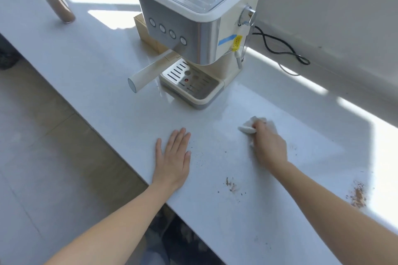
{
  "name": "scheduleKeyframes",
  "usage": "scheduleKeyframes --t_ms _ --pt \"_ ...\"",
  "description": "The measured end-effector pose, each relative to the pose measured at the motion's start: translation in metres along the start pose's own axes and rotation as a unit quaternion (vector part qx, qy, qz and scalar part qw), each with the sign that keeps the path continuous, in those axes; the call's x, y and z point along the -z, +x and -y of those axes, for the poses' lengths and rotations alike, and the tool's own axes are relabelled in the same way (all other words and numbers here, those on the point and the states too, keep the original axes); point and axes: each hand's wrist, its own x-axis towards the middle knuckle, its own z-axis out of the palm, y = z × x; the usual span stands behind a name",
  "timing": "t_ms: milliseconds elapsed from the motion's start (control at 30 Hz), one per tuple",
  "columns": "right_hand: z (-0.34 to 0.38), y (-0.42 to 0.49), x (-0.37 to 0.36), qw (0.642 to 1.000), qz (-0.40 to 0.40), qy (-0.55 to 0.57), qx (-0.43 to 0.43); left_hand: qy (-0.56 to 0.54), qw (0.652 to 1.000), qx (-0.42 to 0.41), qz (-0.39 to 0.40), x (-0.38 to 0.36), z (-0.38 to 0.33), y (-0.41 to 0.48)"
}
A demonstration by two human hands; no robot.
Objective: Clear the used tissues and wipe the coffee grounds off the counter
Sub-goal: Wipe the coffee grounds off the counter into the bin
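My right hand (269, 146) presses a crumpled white tissue (247, 126) flat against the white counter (107, 75), in front of the espresso machine. My left hand (173, 161) lies palm down near the counter's front edge, fingers spread, holding nothing. Brown coffee grounds lie in a small smear (231, 185) between my arms, and a bigger patch (357, 197) sits at the right, beside my right forearm. Fine specks (199, 162) are scattered just right of my left hand.
A cream and steel espresso machine (198, 17) stands behind my hands, its portafilter handle (148, 73) sticking out to the left and its black cable (282, 47) trailing along the wall. A jar of brown powder (57, 3) stands at the far left. The floor lies below the counter's left edge.
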Motion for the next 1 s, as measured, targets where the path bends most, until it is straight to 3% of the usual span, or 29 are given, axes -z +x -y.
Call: scheduleKeyframes --t_ms 133,333,467,533,633,767,1000 --pt "0.032 -0.048 -0.011 0.995 0.045 0.008 0.089 0.003 1.000 -0.001 -0.002 0.000 0.001 0.000" --pt "0.041 -0.094 -0.020 0.985 0.118 0.037 0.117 -0.017 1.000 -0.004 -0.009 0.001 0.001 0.000" --pt "0.015 -0.073 -0.009 0.984 0.085 0.156 0.018 -0.022 1.000 -0.006 -0.008 0.001 0.001 0.000" --pt "-0.013 -0.064 -0.002 0.978 0.023 0.198 -0.061 -0.021 1.000 -0.003 -0.005 0.001 0.000 0.000" --pt "-0.056 -0.044 0.010 0.977 -0.054 0.151 -0.144 -0.007 1.000 -0.003 -0.003 0.001 0.000 0.000" --pt "-0.079 -0.007 0.019 0.970 -0.057 0.131 -0.199 -0.007 1.000 -0.003 -0.003 0.000 0.001 0.000" --pt "0.010 0.011 -0.002 0.986 0.028 0.150 -0.065 -0.044 0.999 -0.012 -0.013 -0.002 0.002 0.001"
